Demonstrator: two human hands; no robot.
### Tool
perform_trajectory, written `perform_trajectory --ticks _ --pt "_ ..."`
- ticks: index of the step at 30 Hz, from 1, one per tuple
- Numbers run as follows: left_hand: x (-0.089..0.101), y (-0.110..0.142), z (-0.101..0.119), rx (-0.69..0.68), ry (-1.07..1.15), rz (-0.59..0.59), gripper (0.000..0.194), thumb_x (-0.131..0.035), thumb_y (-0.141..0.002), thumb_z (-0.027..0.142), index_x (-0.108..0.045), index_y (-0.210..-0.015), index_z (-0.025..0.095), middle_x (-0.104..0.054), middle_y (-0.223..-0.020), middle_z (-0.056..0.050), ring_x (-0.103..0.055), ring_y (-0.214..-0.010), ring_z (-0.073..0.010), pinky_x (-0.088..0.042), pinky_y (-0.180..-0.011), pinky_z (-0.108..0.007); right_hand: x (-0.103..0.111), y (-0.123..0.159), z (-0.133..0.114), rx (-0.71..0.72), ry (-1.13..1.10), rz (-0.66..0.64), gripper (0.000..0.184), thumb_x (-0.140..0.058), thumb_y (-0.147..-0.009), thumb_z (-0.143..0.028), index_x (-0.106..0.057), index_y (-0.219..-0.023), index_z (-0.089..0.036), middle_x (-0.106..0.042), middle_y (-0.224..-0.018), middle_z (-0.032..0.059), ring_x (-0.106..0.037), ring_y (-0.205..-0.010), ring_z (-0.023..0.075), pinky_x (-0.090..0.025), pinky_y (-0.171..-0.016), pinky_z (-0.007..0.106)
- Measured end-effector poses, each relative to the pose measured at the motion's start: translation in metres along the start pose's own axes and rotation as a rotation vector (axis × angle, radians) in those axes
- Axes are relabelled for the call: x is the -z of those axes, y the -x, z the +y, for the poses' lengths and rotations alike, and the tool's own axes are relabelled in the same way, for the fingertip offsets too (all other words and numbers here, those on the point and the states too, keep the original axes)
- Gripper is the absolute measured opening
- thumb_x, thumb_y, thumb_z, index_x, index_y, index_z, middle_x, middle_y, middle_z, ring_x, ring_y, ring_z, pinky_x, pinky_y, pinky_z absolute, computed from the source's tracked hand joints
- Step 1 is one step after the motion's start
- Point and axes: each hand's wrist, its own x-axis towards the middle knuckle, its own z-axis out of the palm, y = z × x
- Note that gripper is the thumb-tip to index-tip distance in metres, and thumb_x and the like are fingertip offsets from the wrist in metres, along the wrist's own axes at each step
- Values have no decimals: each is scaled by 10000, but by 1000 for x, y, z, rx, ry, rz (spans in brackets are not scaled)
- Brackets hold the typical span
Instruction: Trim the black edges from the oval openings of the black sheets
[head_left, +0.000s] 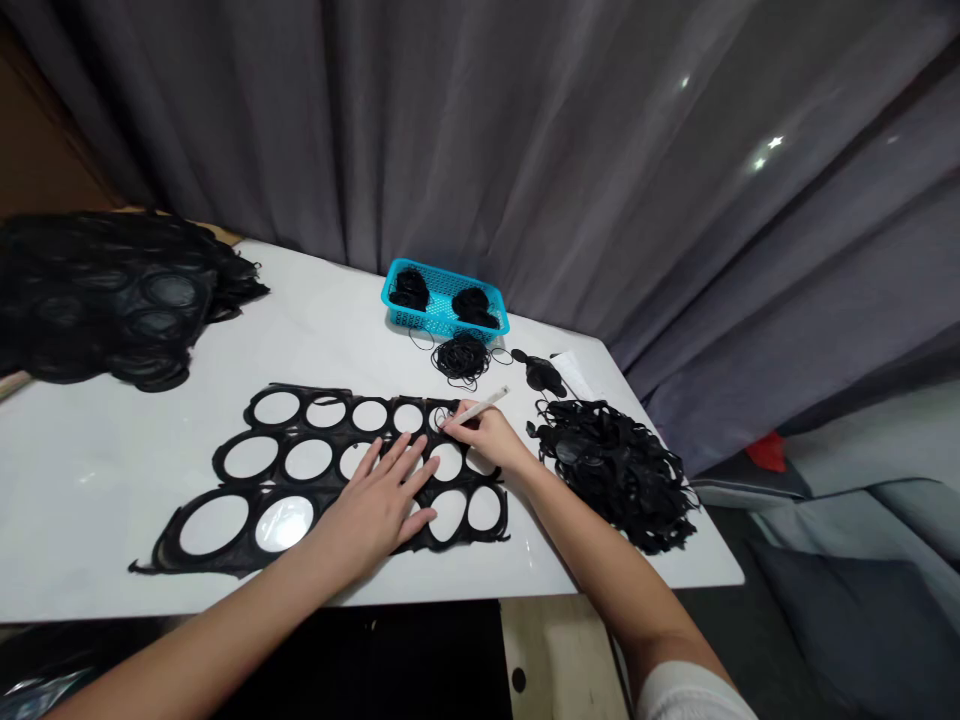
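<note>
My left hand lies flat with spread fingers on a black rubbery sheet, which is full of oval cut-outs and rests on a white table. My right hand grips a slim white pen-like tool. Its tip meets the sheet at the edge of an oval hole in the top row. The sheet's holes show the white tabletop through them, and my left palm and fingers hide part of the sheet.
A large heap of black cut sheet lies at the far left. A tangled pile of black scraps sits to the right. Behind stand a turquoise plastic basket holding black bundles, a loose black coil, and white paper.
</note>
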Motion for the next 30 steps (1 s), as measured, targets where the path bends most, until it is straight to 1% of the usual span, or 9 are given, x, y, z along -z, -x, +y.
perform_trajectory --ticks 10,13,16,18,20,23,25,27,30 --pt "0 -1 1 -4 -5 16 550 -412 -1041 534 -488 -1493 229 -408 -1601 -106 -351 -1491 -325 -229 -1211 -544 1 1 -3 49 76 -13 172 -677 -834 -339 -578 -762 -218 -745 -905 38 -674 -864 214 -481 -800 331" --pt "1 -1 1 -2 -22 9 551 -415 -1042 527 -490 -1492 217 -414 -1596 -112 -355 -1487 -333 -233 -1205 -551 -6 7 -6 185 276 -6 148 -622 -889 -273 -570 -762 -217 -735 -914 40 -650 -892 208 -452 -821 327" --pt "1 -2 1 -5 -22 -9 557 -424 -1039 525 -483 -1496 213 -405 -1600 -115 -352 -1489 -334 -237 -1204 -548 -10 9 -8 350 644 12 127 -571 -924 -214 -581 -797 -219 -714 -880 35 -606 -908 207 -388 -854 338" --pt "1 -2 1 -1 -10 -19 556 -427 -1037 528 -480 -1497 220 -403 -1602 -108 -343 -1494 -328 -226 -1210 -545 -2 3 -8 362 835 89 107 -560 -899 -158 -591 -817 -218 -689 -824 30 -583 -880 210 -345 -854 347" --pt "2 -2 1 8 3 -33 551 -433 -1037 526 -479 -1498 228 -403 -1604 -96 -331 -1501 -322 -213 -1217 -549 18 -8 -7 298 902 242 128 -516 -881 -113 -583 -819 -202 -664 -795 50 -561 -849 223 -319 -836 361" --pt "5 -1 1 11 20 -57 549 -453 -1032 521 -477 -1498 230 -399 -1606 -91 -322 -1504 -326 -219 -1216 -565 53 -26 -5 137 893 513 141 -459 -896 -137 -551 -804 -193 -635 -769 71 -535 -793 234 -312 -775 354" --pt "9 0 -1 -15 48 -69 563 -468 -1026 529 -451 -1514 249 -397 -1608 -86 -319 -1506 -326 -245 -1208 -567 65 -34 -7 49 820 593 125 -496 -882 -187 -527 -763 -209 -617 -731 44 -526 -738 217 -320 -730 328" --pt "12 1 -5 -27 76 -55 581 -467 -1026 532 -408 -1538 264 -391 -1612 -88 -323 -1506 -314 -275 -1202 -550 61 -35 -10 12 682 545 161 -552 -852 -230 -495 -702 -223 -595 -684 15 -518 -688 196 -335 -689 306" --pt "14 4 -15 52 47 20 596 -426 -1038 528 -436 -1520 177 -407 -1594 -154 -352 -1493 -315 -272 -1210 -536 32 -28 -18 8 405 344 229 -630 -815 -306 -475 -665 -230 -585 -649 -16 -528 -652 174 -363 -640 280"
